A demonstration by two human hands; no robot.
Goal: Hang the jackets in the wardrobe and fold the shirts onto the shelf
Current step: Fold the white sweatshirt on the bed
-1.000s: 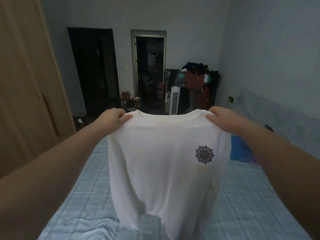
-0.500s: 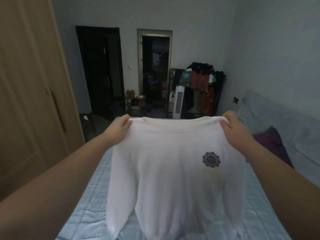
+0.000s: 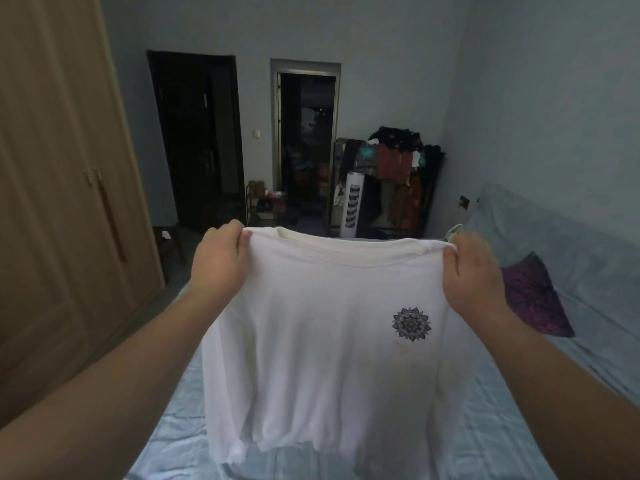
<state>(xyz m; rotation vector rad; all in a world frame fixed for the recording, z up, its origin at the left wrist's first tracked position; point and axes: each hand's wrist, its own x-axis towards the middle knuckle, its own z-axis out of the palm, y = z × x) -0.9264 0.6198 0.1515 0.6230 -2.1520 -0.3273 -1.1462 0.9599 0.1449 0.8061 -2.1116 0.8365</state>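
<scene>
A white shirt with a small dark flower print on the chest hangs spread out in front of me, above the bed. My left hand pinches its left shoulder. The right shoulder is gripped by my right hand. The hem hangs just above the bedsheet. The wooden wardrobe stands on my left with its doors shut.
A bed with a light blue checked sheet fills the foreground. A purple pillow lies at its right. A loaded clothes rack and a white tower fan stand at the far wall, by two dark doorways.
Both hands have lowered a little and spread wider, stretching the shirt flat. The shirt's sides now hang straighter and its hem has lifted off the sheet.
</scene>
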